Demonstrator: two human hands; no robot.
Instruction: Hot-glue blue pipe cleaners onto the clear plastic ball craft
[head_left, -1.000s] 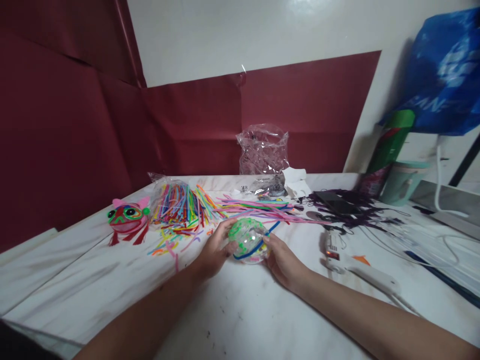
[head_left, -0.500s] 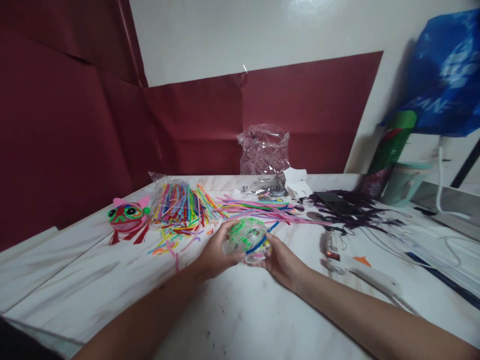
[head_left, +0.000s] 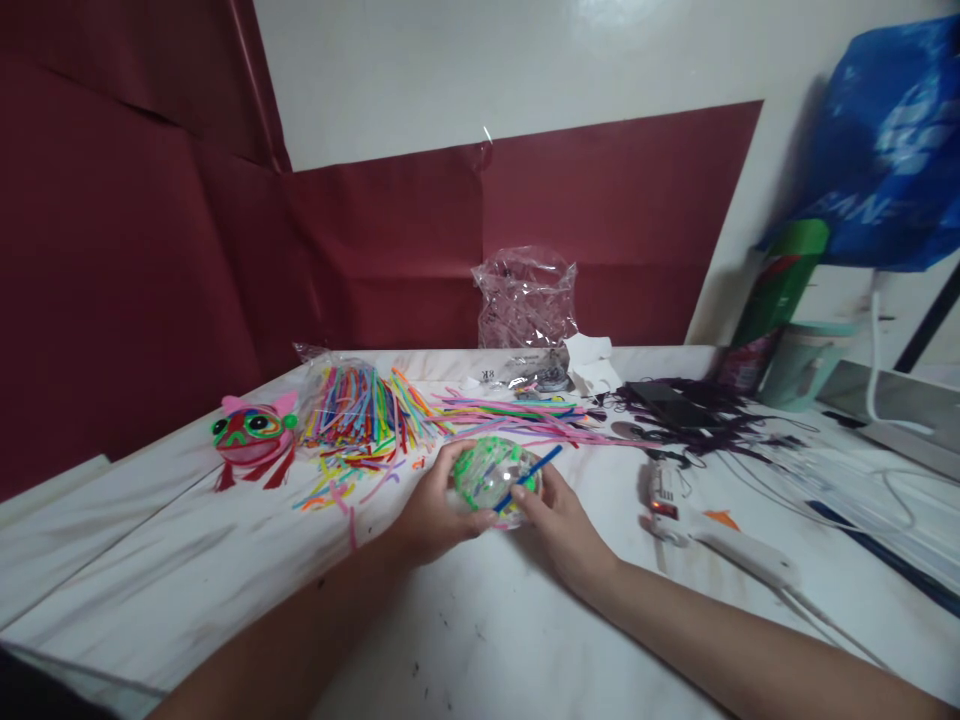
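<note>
A clear plastic ball (head_left: pixel 484 478) with green fuzzy strips on its surface is held just above the table's middle. My left hand (head_left: pixel 436 515) is closed around its left side, thumb along the near edge. Against the right side lies a blue pipe cleaner (head_left: pixel 547 458), slanting up to the right with its far end free. My right hand (head_left: pixel 566 530) pinches this pipe cleaner to the ball, thumb on top; its other fingers are mostly hidden behind. Colours inside or beneath the ball are too blurred to make out.
Bagged pipe cleaners (head_left: pixel 349 405) and loose pink ones (head_left: pixel 525 432) lie behind my hands. A pink-and-green animal-face craft (head_left: pixel 255 440) stands left. To the right are a glue gun (head_left: pixel 739 555) with its cord, purple strands (head_left: pixel 705 430), a phone (head_left: pixel 664 405) and a mug (head_left: pixel 806 370).
The ball has turned slightly between my hands. My right thumb has moved onto the blue pipe cleaner, which now lies higher on the ball's right side.
</note>
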